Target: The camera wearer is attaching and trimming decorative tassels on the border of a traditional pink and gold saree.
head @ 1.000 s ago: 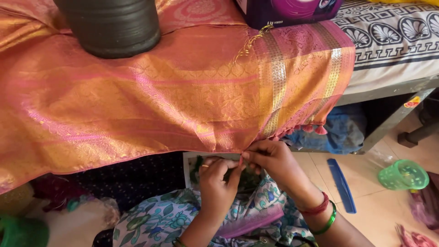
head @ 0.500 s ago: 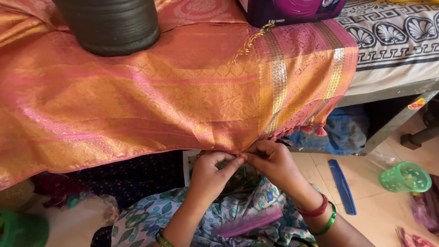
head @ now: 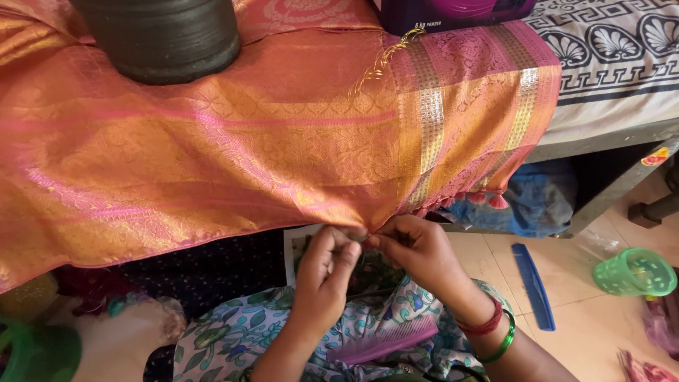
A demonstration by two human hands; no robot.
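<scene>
An orange and pink silk cloth (head: 233,155) with gold woven bands hangs over the edge of a bed. My left hand (head: 327,267) and my right hand (head: 417,253) meet at its lower hem, fingers pinched on the hem's threads near the gold border. Small pink tassels (head: 481,199) hang from the hem to the right of my hands. Red and green bangles sit on my right wrist. A purple comb (head: 389,341) lies on my floral-clothed lap below my hands.
A dark round pot (head: 166,35) and a purple box (head: 453,13) weigh the cloth down on the bed. A patterned black and white sheet (head: 615,49) covers the bed at right. A blue comb (head: 532,284) and green plastic cup (head: 635,272) lie on the floor.
My left hand has risen from lower down and closed in on the hem beside my right hand. The right hand has stayed pinched on the hem.
</scene>
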